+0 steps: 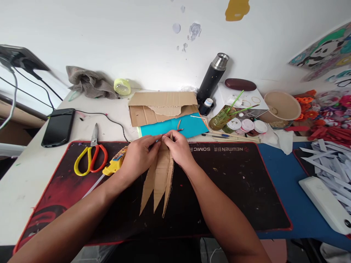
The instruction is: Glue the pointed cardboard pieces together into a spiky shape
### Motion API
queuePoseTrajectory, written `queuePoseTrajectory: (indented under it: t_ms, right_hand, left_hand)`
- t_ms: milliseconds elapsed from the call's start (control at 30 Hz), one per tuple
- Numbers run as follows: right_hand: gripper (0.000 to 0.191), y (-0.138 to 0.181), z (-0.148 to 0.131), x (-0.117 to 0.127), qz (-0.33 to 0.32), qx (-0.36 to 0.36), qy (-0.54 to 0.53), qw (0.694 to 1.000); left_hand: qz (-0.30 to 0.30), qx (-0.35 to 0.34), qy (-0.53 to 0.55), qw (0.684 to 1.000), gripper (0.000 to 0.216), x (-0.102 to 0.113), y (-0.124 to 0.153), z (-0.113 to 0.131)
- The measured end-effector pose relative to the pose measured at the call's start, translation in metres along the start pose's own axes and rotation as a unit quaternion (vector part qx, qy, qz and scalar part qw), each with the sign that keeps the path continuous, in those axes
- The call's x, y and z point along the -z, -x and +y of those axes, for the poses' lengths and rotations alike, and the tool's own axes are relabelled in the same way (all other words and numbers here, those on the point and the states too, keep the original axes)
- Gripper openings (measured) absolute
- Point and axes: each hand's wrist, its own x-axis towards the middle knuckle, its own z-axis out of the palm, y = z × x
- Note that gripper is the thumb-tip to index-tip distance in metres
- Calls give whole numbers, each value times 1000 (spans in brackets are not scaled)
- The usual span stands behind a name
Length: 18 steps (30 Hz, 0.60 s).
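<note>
A piece of brown cardboard [160, 175] hangs over the dark mat, cut into long strips whose pointed ends face me. My left hand [141, 151] is closed on its upper left edge, fingertips pinching near the top. On the upper right side, my right hand [178, 148] pinches the same piece between thumb and fingers. Both sets of fingertips nearly meet and hide the top of the cardboard. A small dark red pointed tip pokes out beyond the right fingers; I cannot make out what it belongs to. Close to my left wrist lies a yellow-handled tool [113, 166], partly covered.
Scissors [94, 153] with yellow and red handles lie left on the mat [225, 190]. Behind my hands are blue paper [189, 126] and torn cardboard [164, 98]. A black thermos [211, 78], paint jars [246, 126] and a phone [59, 126] stand or lie around; white paper strips [331, 164] pile up right.
</note>
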Motion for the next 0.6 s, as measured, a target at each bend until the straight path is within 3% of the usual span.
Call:
queuePoseTrajectory:
  t_ms: [267,400,600]
  right_hand:
    - [23,0,1,-1,3,-13,-21,1000]
    - [25,0,0,-1,4,-23,-31,999]
    - [27,0,-2,-1,1,-31,-51,998]
  left_hand:
    - [10,18,-21,1000,38,-3,1,2]
    - [3,42,37,998,36,1,-1,5]
    - [-60,61,93,992,44,17,-4,2]
